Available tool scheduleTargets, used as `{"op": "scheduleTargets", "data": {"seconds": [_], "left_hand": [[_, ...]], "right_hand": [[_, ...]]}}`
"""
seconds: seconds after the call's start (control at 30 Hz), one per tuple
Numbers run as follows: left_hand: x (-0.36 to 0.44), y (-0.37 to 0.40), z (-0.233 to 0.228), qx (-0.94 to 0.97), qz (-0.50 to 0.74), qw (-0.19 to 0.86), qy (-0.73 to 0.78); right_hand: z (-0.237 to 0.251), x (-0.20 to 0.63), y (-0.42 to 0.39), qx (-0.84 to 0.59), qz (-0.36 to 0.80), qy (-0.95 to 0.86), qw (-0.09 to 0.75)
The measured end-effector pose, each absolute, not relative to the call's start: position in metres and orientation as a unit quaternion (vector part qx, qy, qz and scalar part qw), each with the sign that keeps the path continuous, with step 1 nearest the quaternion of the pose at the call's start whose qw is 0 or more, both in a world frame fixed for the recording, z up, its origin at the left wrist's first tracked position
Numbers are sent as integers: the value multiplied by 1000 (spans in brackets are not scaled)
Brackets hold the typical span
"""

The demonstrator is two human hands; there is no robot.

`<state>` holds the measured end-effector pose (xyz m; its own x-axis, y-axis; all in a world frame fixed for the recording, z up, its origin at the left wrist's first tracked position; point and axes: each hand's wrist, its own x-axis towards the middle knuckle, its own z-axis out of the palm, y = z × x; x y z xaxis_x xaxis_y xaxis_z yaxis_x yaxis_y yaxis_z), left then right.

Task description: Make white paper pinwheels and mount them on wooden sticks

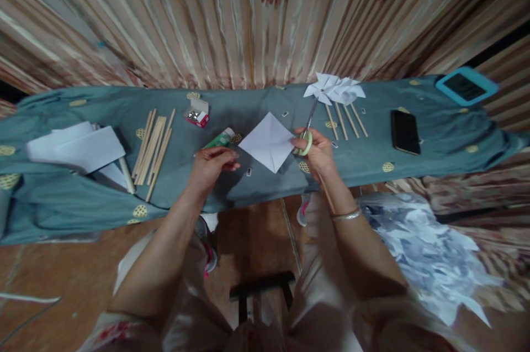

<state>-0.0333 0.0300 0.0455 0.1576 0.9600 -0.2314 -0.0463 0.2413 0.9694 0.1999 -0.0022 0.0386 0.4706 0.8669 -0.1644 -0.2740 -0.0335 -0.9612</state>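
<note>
Head view: silvery pieces [193,116] in open red box [203,120], right grip [318,152] around scissors [307,143], left grip [213,166] unclear.

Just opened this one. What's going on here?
A person at a cloth-covered table holds scissors in the right hand, whose fingers are also at one corner of a white paper square. A line runs down the paper; crease or cut, I can't tell. The left hand is off the paper, beside a green tube. Paper pinwheels on sticks lie at the far side, and loose wooden sticks lie to the left.
</note>
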Motion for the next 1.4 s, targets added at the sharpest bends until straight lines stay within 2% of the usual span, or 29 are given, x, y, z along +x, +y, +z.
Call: {"op": "scheduleTargets", "data": {"seconds": [0.13, 0.33, 0.63, 0.87, 1.07, 1.2, 1.4], "left_hand": [[-26, 26, 40, 408, 452, 639, 470], [2, 2, 26, 368, 427, 737, 372], [17, -6, 16, 350, 484, 693, 403], [7, 1, 25, 317, 516, 677, 417], [-4, 9, 28, 332, 469, 677, 460], [-11, 12, 30, 353, 426, 698, 455], [-8, 8, 34, 342, 436, 745, 372]], "right_hand": [[38, 189, -2, -557, 457, -214, 660], [33, 165, -1, -533, 494, -184, 662], [29, 146, 0, -528, 507, -202, 650], [23, 142, -1, -552, 509, -259, 608], [24, 151, 1, -583, 447, -365, 571], [29, 152, 2, -562, 486, -354, 567], [32, 145, 1, -541, 502, -306, 602]]}}
